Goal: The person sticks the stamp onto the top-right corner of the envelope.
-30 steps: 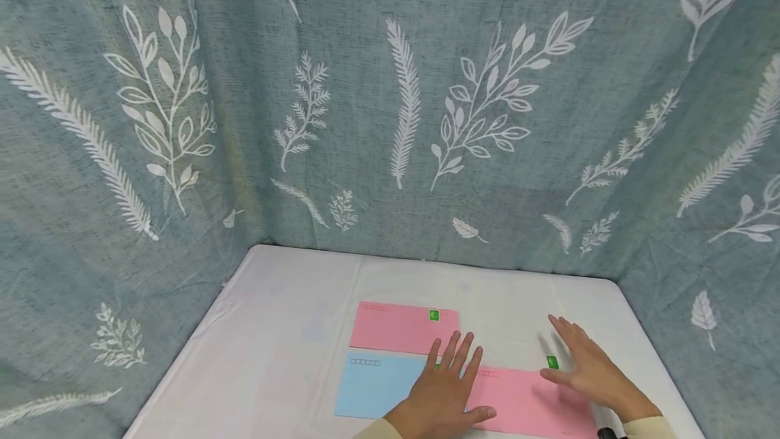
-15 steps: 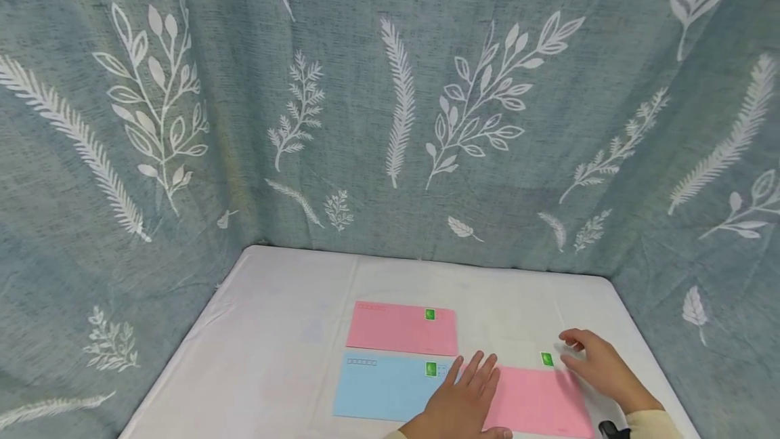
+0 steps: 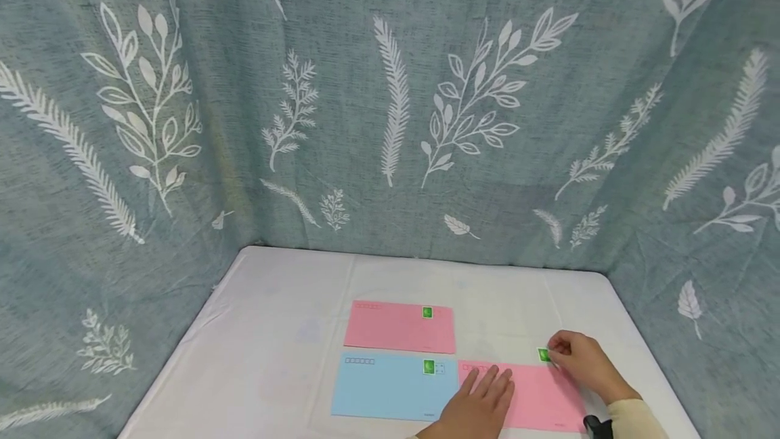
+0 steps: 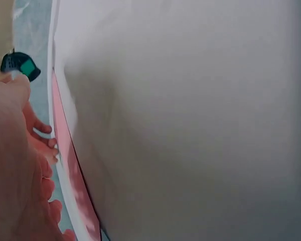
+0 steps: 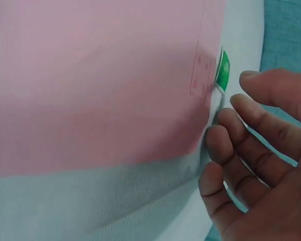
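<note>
My left hand point(image 3: 477, 406) lies over the left part of the near pink envelope point(image 3: 539, 395), fingers extended. My right hand point(image 3: 586, 363) is at that envelope's upper right corner, with its fingers loosely bent. A small green postage stamp point(image 3: 544, 355) with a white border lies just beyond the envelope's top edge. In the right wrist view, the thumb and index fingertips are close to the stamp point(image 5: 223, 72), with a gap between them and no grip on it. The left wrist view shows the left hand point(image 4: 15, 165) beside the pink envelope point(image 4: 72, 165).
A blue envelope point(image 3: 390, 388) with a green stamp point(image 3: 429, 366) lies left of the near pink one. Behind it is another pink envelope point(image 3: 396, 330), also stamped. A white-covered table point(image 3: 274, 330) bears them, with leaf-patterned curtains point(image 3: 341, 120) at the back and sides.
My left hand has moved right, off the blue envelope and onto the near pink one. My right hand has bent its fingers and come close to the loose stamp. The view has shifted slightly.
</note>
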A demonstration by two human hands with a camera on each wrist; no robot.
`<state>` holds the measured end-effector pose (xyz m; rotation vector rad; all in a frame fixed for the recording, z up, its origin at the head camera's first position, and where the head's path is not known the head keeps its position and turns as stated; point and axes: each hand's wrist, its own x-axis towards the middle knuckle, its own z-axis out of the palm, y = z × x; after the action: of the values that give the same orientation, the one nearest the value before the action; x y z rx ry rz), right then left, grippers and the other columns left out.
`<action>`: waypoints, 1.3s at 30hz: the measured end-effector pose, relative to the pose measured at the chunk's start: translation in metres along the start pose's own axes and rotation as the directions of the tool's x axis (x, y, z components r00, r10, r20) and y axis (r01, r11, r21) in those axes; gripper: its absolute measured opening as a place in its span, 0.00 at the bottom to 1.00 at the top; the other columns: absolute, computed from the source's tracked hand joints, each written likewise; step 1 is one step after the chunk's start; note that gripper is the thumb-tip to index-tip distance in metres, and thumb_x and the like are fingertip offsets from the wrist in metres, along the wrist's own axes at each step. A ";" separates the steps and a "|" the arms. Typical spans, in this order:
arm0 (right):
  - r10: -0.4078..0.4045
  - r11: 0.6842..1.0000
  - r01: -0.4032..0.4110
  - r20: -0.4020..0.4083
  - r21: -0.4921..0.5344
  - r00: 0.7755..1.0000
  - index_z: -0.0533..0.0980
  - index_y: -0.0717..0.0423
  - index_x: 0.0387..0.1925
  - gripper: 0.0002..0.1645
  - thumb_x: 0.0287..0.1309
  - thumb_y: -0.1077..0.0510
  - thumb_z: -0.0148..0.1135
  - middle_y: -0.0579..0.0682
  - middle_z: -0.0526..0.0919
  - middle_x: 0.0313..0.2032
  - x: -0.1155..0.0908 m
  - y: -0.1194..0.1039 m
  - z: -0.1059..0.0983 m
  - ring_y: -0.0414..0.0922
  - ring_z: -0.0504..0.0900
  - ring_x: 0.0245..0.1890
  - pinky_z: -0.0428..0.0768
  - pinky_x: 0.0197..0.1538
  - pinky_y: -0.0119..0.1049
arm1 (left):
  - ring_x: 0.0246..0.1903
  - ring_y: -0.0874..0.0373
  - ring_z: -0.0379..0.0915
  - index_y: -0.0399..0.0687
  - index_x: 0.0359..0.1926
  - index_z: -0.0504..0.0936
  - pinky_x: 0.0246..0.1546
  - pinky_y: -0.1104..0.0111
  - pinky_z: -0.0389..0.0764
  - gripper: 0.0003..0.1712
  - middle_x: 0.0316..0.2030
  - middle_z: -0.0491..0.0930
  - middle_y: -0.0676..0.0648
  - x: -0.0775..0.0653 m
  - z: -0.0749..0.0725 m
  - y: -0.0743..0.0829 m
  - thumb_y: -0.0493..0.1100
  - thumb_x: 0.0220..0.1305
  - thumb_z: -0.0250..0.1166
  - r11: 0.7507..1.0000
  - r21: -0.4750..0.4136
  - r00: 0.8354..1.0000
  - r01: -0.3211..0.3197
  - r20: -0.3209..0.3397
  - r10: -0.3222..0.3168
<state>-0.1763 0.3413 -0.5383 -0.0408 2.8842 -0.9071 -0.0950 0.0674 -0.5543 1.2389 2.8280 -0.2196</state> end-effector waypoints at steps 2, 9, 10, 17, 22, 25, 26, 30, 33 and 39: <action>-0.007 1.000 0.006 -0.004 -0.009 1.000 0.81 0.58 0.36 0.05 0.59 0.62 0.70 0.45 0.79 0.27 0.002 -0.002 0.003 0.42 0.75 0.29 0.76 0.34 0.39 | 0.78 0.60 0.38 0.58 0.81 0.51 0.73 0.61 0.52 0.52 0.80 0.44 0.57 0.003 0.002 0.003 0.80 0.67 0.27 1.000 0.015 1.000 -0.002 -0.009 0.002; 0.008 1.000 -0.008 -0.005 -0.030 1.000 0.81 0.57 0.34 0.07 0.56 0.62 0.73 0.45 0.77 0.26 0.006 -0.002 0.008 0.43 0.74 0.29 0.74 0.34 0.40 | 0.77 0.63 0.42 0.61 0.80 0.55 0.72 0.63 0.53 0.47 0.79 0.48 0.59 0.014 0.005 0.017 0.78 0.71 0.29 0.997 0.076 0.999 -0.028 -0.031 0.031; 0.006 0.999 -0.007 -0.005 -0.031 1.000 0.81 0.57 0.34 0.07 0.56 0.62 0.73 0.45 0.77 0.26 0.006 -0.002 0.008 0.43 0.74 0.29 0.74 0.34 0.40 | 0.77 0.63 0.42 0.61 0.80 0.55 0.72 0.63 0.53 0.47 0.79 0.48 0.59 0.015 0.004 0.018 0.77 0.71 0.29 0.996 0.076 0.999 -0.035 -0.030 0.038; -0.013 0.999 0.012 -0.024 -0.041 1.000 0.81 0.57 0.31 0.06 0.56 0.63 0.72 0.45 0.77 0.25 0.006 -0.001 0.008 0.42 0.74 0.28 0.74 0.33 0.38 | 0.77 0.63 0.35 0.64 0.82 0.46 0.73 0.63 0.48 0.46 0.80 0.39 0.60 0.027 0.000 0.027 0.77 0.70 0.23 0.995 0.069 0.996 -0.067 0.064 0.063; -0.019 0.999 0.017 -0.025 -0.048 1.000 0.80 0.55 0.29 0.06 0.55 0.64 0.72 0.45 0.77 0.24 0.007 -0.002 0.008 0.42 0.74 0.26 0.73 0.32 0.38 | 0.77 0.64 0.36 0.64 0.82 0.48 0.73 0.64 0.48 0.46 0.79 0.41 0.61 0.034 -0.001 0.032 0.76 0.71 0.23 0.992 0.100 0.995 -0.075 0.066 0.068; -0.017 0.999 0.016 -0.017 -0.044 1.000 0.79 0.55 0.28 0.07 0.55 0.64 0.72 0.45 0.76 0.23 0.008 -0.003 0.007 0.43 0.74 0.26 0.73 0.31 0.38 | 0.77 0.65 0.35 0.65 0.81 0.48 0.73 0.64 0.48 0.45 0.79 0.41 0.61 0.037 -0.002 0.034 0.76 0.71 0.24 0.993 0.093 0.994 -0.079 0.083 0.071; -0.016 0.999 0.016 -0.013 -0.042 1.000 0.79 0.55 0.28 0.07 0.55 0.64 0.72 0.45 0.76 0.23 0.008 -0.003 0.007 0.43 0.74 0.26 0.73 0.31 0.38 | 0.77 0.65 0.35 0.65 0.81 0.48 0.73 0.65 0.48 0.45 0.79 0.40 0.61 0.038 -0.002 0.034 0.76 0.71 0.24 0.993 0.084 0.993 -0.082 0.092 0.074; -0.016 0.999 0.016 0.008 -0.042 1.000 0.77 0.54 0.27 0.09 0.55 0.63 0.72 0.45 0.75 0.23 0.010 -0.005 0.004 0.42 0.73 0.25 0.72 0.31 0.37 | 0.77 0.65 0.36 0.66 0.81 0.49 0.72 0.65 0.50 0.44 0.79 0.41 0.62 0.040 -0.002 0.032 0.76 0.72 0.27 0.993 0.056 0.989 -0.102 0.113 0.095; -0.020 0.999 0.021 0.022 -0.049 1.000 0.77 0.54 0.26 0.10 0.54 0.62 0.72 0.45 0.75 0.23 0.011 -0.006 0.001 0.43 0.73 0.25 0.71 0.30 0.37 | 0.76 0.66 0.39 0.66 0.81 0.52 0.71 0.66 0.53 0.43 0.78 0.44 0.63 0.042 -0.002 0.031 0.75 0.72 0.30 0.992 0.047 0.988 -0.118 0.108 0.112; -0.010 0.999 0.011 0.029 -0.036 1.000 0.75 0.54 0.26 0.11 0.53 0.63 0.72 0.46 0.74 0.22 0.011 -0.006 0.001 0.43 0.72 0.24 0.70 0.28 0.36 | 0.76 0.67 0.39 0.68 0.81 0.51 0.71 0.65 0.54 0.42 0.78 0.44 0.64 0.045 -0.003 0.030 0.76 0.72 0.31 0.991 0.044 0.984 -0.126 0.131 0.119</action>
<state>-0.1870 0.3348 -0.5366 -0.0722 2.8764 -0.8489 -0.1038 0.1207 -0.5588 1.3511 2.6438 -0.3559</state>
